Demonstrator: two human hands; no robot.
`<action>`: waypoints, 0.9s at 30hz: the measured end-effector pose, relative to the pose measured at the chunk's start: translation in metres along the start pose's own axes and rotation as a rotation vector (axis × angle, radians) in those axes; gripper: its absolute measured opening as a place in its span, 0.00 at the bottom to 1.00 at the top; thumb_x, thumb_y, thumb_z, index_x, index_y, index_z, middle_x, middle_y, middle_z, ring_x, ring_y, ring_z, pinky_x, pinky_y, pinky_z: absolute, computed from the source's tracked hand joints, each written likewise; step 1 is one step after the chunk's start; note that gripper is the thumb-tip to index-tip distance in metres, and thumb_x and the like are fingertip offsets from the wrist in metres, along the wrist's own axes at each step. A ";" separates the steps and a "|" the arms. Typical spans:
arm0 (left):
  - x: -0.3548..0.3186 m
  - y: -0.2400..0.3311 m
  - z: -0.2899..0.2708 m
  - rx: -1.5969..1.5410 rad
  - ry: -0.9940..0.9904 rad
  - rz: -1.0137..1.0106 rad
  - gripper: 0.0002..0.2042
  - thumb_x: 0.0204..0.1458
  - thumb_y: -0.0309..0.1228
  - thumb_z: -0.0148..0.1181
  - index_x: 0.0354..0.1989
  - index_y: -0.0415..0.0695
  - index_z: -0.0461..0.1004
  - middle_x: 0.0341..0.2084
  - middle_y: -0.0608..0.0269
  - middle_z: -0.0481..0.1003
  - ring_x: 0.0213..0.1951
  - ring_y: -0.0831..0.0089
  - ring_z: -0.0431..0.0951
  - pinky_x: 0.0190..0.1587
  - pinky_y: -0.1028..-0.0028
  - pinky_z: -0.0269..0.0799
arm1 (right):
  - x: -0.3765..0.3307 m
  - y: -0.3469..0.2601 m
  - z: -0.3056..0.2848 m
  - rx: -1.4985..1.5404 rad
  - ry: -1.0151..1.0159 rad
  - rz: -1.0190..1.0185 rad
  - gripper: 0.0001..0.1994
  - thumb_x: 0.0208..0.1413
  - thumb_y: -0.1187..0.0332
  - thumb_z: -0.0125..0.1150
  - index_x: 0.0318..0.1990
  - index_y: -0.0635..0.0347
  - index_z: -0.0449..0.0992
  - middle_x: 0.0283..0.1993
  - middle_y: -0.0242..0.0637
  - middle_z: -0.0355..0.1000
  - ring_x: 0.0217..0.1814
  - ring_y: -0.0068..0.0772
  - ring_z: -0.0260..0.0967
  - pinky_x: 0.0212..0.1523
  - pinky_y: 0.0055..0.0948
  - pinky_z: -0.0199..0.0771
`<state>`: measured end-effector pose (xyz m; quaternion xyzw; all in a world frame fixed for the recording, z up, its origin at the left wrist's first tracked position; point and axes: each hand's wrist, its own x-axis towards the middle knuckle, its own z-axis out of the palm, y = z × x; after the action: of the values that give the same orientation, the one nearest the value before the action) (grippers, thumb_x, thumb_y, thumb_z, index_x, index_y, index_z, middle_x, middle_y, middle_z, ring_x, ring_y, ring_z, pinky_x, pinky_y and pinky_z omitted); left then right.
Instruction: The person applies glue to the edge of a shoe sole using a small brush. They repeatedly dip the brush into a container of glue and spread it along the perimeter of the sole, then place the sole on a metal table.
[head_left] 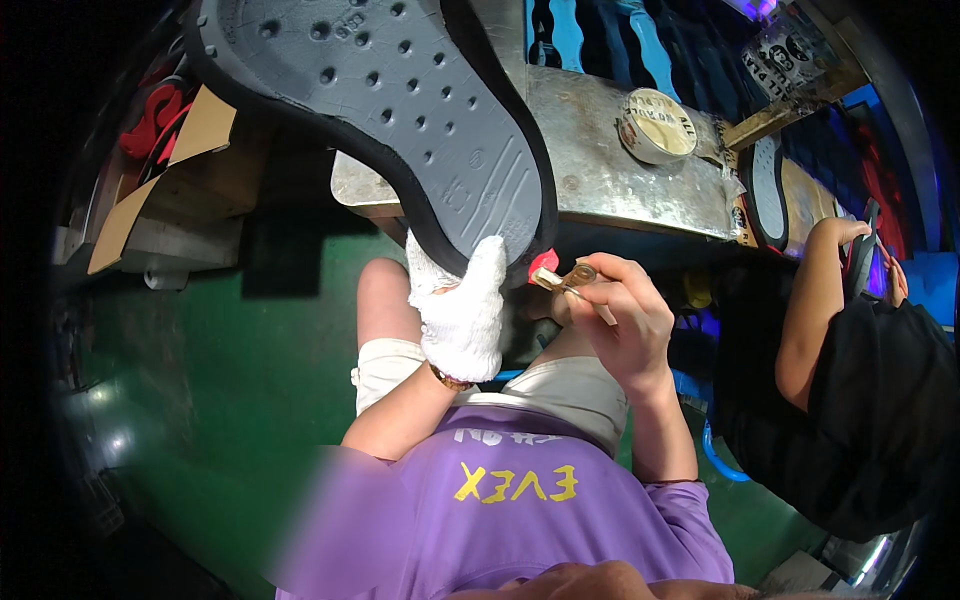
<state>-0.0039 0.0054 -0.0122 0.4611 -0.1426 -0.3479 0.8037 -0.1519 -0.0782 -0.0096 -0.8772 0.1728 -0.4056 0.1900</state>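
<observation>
My left hand (462, 320), in a white knit glove, grips one end of a large shoe sole (430, 115) with a grey studded face and black rim. Its thumb lies over the grey face. My bare right hand (630, 318) pinches a small brush-like tool (565, 279) with a pale tip and metal fittings. That tip is close to a red piece (543, 262) at the sole's edge; whether they touch, I cannot tell. Above and to the right, a round tub (657, 126) of cream-coloured paste stands on the metal table (590, 185).
A co-worker in black sits at the right, a hand (850, 232) on a dark sole. Another grey-and-black sole (767, 190) stands by the table's right end. At left are an open cardboard box (205, 125) and red-and-black pieces (155, 120). Blue strips (565, 35) lie behind the table.
</observation>
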 end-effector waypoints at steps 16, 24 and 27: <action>-0.002 -0.004 -0.004 0.018 -0.003 0.010 0.26 0.56 0.17 0.62 0.63 0.42 0.65 0.52 0.60 0.76 0.49 0.69 0.78 0.53 0.71 0.75 | -0.001 0.004 -0.002 -0.056 0.109 0.131 0.08 0.44 0.78 0.71 0.30 0.64 0.76 0.42 0.44 0.77 0.35 0.40 0.77 0.33 0.31 0.80; -0.005 -0.005 -0.002 -0.009 -0.048 0.018 0.21 0.60 0.17 0.52 0.62 0.40 0.62 0.50 0.54 0.76 0.46 0.66 0.81 0.48 0.69 0.81 | 0.000 0.004 -0.006 -0.089 -0.041 0.017 0.10 0.40 0.77 0.72 0.29 0.58 0.75 0.41 0.39 0.77 0.32 0.38 0.76 0.28 0.30 0.75; -0.005 -0.005 -0.003 0.012 -0.021 0.034 0.22 0.59 0.16 0.53 0.63 0.40 0.62 0.51 0.54 0.76 0.48 0.66 0.80 0.50 0.68 0.80 | -0.004 0.004 -0.006 -0.022 -0.066 -0.019 0.12 0.39 0.76 0.73 0.31 0.58 0.75 0.40 0.39 0.77 0.31 0.37 0.76 0.27 0.30 0.73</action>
<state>-0.0080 0.0088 -0.0176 0.4596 -0.1608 -0.3383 0.8053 -0.1591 -0.0809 -0.0105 -0.8937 0.1626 -0.3764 0.1822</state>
